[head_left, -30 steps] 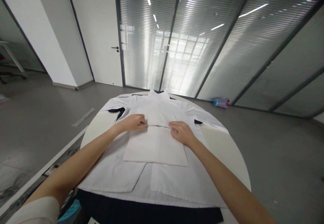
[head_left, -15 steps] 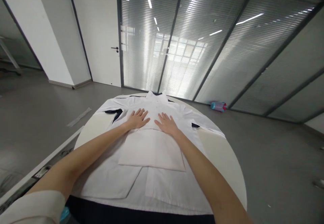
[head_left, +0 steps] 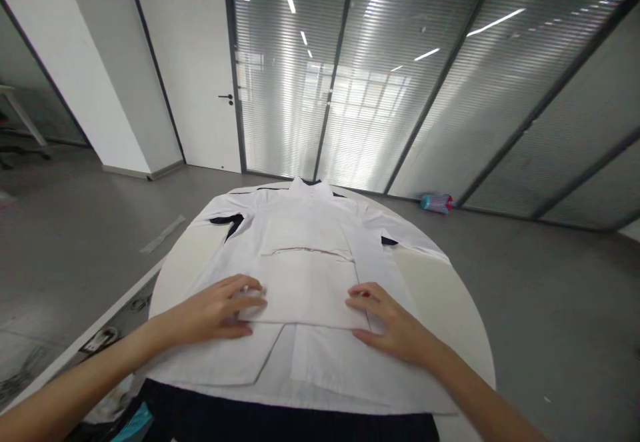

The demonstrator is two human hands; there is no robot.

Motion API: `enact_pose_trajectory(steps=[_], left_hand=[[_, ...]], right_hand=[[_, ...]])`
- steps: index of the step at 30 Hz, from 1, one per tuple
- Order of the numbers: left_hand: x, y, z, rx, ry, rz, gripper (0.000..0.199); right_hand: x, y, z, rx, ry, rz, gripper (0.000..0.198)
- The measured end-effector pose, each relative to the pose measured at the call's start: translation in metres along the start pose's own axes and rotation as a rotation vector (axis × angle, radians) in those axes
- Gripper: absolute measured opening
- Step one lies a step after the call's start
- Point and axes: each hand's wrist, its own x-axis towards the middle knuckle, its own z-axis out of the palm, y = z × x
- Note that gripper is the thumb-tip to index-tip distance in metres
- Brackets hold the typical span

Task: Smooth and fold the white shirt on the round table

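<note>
A white garment (head_left: pixel 200 359) with a stand-up collar and dark navy parts lies spread out, collar away from me. On its middle rests a flat, folded white cloth (head_left: pixel 305 289), its upper layer turned back along a pinkish edge. At the cloth's left lower side is my left hand (head_left: pixel 220 309), fingers curved and apart, the fingertips on or just over the border. My right hand (head_left: pixel 393 322) sits at the opposite side, fingers bent over the right edge and thumb near the lower right corner. Neither hand visibly closes on the cloth.
The garment lies on a round white table (head_left: pixel 450 309). Dark navy fabric (head_left: pixel 280 425) is at the near edge. To the left, a white-edged tray or frame holds cables and small items (head_left: pixel 100 339). A blue and red patterned object (head_left: pixel 436 203) is on the floor by the glass wall.
Both hands have drawn back toward me from the garment's chest, moving apart to the two sides of the folded cloth. Their fingers have gone from flat to curved.
</note>
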Motion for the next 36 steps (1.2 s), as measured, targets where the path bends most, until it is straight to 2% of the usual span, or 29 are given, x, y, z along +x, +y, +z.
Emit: enact_pose_trajectory(steps=[3,6,11,16,20,22,24,27,29,32,34,36], left_hand=[[-0.01,0.011,0.011,0.12,0.058,0.02,0.03],[-0.007,0.008,0.016,0.219,0.098,0.047,0.026],[0.007,-0.001,0.009,0.201,0.119,-0.011,0.025],[0.003,0.002,-0.002,0.075,0.172,0.01,0.022],[0.007,0.008,-0.023,-0.038,0.262,0.018,0.022],[0.024,0.001,-0.032,-0.074,0.37,-0.11,0.024],[0.052,-0.016,-0.037,-0.121,0.516,-0.307,0.032],[0.096,-0.05,-0.031,-0.295,0.654,-0.519,0.042],[0.113,-0.068,-0.021,-0.509,0.62,-0.6,0.048],[0.111,-0.082,-0.005,-0.839,0.439,-0.656,0.054],[0.101,-0.086,0.003,-0.968,0.296,-0.613,0.057],[0.092,-0.088,0.008,-0.993,0.196,-0.539,0.058]], right_hand=[[-0.012,-0.011,0.004,-0.102,0.051,-0.085,0.032],[-0.009,-0.009,0.008,-0.264,0.119,-0.171,0.031],[0.003,-0.009,0.011,-0.4,0.183,-0.152,0.036],[-0.001,-0.013,0.007,-0.282,0.2,-0.127,0.029],[0.005,-0.015,-0.007,-0.045,0.348,-0.098,0.023],[0.026,-0.009,-0.015,0.087,0.454,0.01,0.017],[0.057,0.002,-0.021,0.214,0.556,0.185,0.016],[0.106,0.027,-0.019,0.409,0.622,0.395,0.033],[0.126,0.042,-0.011,0.493,0.602,0.512,0.039],[0.126,0.058,0.003,0.584,0.521,0.659,0.042],[0.116,0.064,0.011,0.663,0.442,0.653,0.043],[0.106,0.066,0.015,0.723,0.39,0.576,0.045]])
